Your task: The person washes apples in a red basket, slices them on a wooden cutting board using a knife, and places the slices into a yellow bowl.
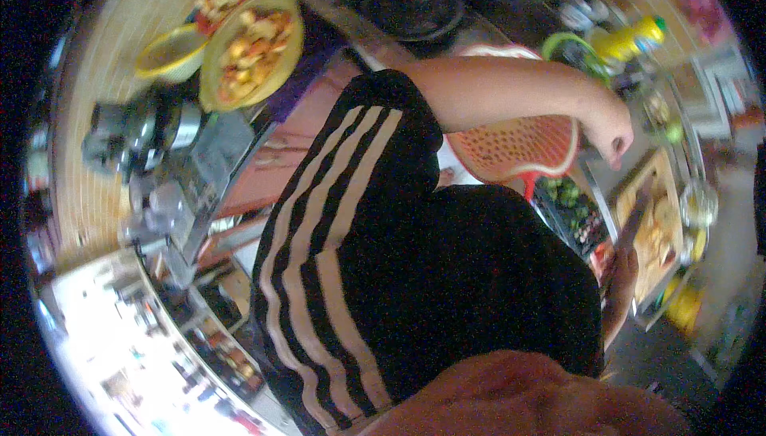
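Note:
My left hand hangs at the right, its fingers curled; whether it holds anything is unclear. Its bare forearm crosses over a red perforated basket with a white rim. Lower down, my right hand is closed around what looks like a knife, blurred. The blade lies over a wooden cutting board bearing pale cut pieces of food. Between the basket and the board, a dark tray contains green pieces. My black striped sleeve and shirt fill the middle and hide part of the surroundings.
A yellow oval bowl of chopped food stands upper left beside a smaller yellow-rimmed bowl. A round black pan is at the top. A green bowl, a yellow bottle and a glass jar stand at the right.

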Motion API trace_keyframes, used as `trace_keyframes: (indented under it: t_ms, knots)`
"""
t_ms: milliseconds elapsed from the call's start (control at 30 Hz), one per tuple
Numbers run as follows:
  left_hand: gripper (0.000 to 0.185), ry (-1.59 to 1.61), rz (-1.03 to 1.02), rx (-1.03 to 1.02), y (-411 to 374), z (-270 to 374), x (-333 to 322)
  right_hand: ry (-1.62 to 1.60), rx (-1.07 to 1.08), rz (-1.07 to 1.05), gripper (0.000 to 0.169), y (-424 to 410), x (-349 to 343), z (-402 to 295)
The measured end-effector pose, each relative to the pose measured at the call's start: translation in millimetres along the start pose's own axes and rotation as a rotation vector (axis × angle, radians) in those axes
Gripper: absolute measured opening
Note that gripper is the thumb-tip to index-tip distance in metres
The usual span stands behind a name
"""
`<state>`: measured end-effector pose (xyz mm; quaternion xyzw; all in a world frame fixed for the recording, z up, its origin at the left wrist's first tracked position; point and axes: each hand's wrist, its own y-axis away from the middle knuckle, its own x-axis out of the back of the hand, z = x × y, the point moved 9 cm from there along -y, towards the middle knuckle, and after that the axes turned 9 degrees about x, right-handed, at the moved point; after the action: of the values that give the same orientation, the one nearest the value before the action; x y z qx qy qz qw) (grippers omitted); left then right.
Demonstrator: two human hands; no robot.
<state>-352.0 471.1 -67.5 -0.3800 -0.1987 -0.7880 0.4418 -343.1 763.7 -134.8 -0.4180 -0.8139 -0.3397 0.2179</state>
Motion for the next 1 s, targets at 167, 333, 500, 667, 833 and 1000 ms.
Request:
trace_keyframes:
  t_ms: [167,333,500,667,833,1000]
  knots:
    - [0.038,-0.201,0.032,0.078,-125,-29,-18,-0.192,0.178,0.059,0.025,-33,-15,12]
    - [0.075,-0.194,0.233,0.136,-233,-43,-41,-0.265,0.015,-0.008,0.027,-94,-18,60]
    - [0.101,-0.520,0.198,0.182,-302,-19,-118,-0.228,0.027,-0.122,0.024,-113,1,61]
    - [0.094,-0.382,0.203,0.327,-322,-40,-117,0.081,0.313,0.058,0.026,-142,14,80]
    - [0.091,-0.217,0.490,0.292,-274,-19,-60,0.081,0.230,0.101,0.025,-136,51,117]
    - [0.095,-0.403,0.289,0.391,-246,-7,-106,0.142,0.197,0.199,0.021,-119,78,129]
